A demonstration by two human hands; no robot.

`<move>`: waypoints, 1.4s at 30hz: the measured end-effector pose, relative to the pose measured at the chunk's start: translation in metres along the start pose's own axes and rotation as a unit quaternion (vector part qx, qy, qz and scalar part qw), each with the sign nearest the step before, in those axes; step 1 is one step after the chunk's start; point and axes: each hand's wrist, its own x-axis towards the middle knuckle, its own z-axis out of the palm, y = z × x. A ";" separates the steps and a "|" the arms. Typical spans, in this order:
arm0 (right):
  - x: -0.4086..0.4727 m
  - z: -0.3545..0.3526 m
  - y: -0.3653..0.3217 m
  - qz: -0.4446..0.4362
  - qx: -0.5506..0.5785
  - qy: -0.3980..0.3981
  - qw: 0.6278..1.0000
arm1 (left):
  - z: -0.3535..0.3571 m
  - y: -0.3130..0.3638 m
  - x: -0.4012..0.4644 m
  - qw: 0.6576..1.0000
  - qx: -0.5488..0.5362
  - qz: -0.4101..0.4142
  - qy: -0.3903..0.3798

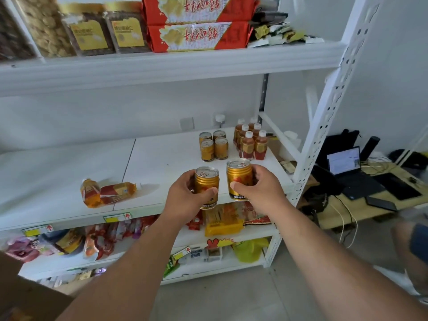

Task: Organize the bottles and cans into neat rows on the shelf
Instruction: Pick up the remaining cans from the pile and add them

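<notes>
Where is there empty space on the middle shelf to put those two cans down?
The middle shelf is bare on its left and centre, between the two fallen bottles and the standing cans. It is crowded at the right, where the cans and upright bottles stand together.

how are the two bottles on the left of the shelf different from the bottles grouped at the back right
The two left bottles lie on their sides, loose near the front edge; the back-right bottles stand upright in tidy rows beside the cans. The standing ones look darker. Both have red-and-gold labels.
</notes>
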 end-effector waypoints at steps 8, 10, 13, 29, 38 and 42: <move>0.049 -0.009 0.025 0.013 0.021 -0.011 1.000 | 0.033 -0.004 0.039 1.000 0.010 -0.008 0.010; 0.068 -0.006 0.029 0.014 0.022 -0.012 1.000 | 0.037 -0.009 0.058 1.000 0.011 -0.007 0.010; 0.101 0.001 0.036 0.019 0.008 -0.013 1.000 | 0.039 -0.022 0.092 1.000 0.003 -0.010 0.015; 0.215 0.053 0.076 0.037 -0.012 -0.016 0.999 | 0.060 -0.091 0.212 1.000 -0.002 -0.023 0.005; 0.251 0.082 0.125 0.065 -0.023 -0.022 0.997 | 0.076 -0.120 0.236 0.998 -0.035 -0.043 0.028; 0.264 0.090 0.131 0.056 -0.021 -0.015 0.998 | 0.079 -0.130 0.247 0.998 -0.038 -0.042 0.039</move>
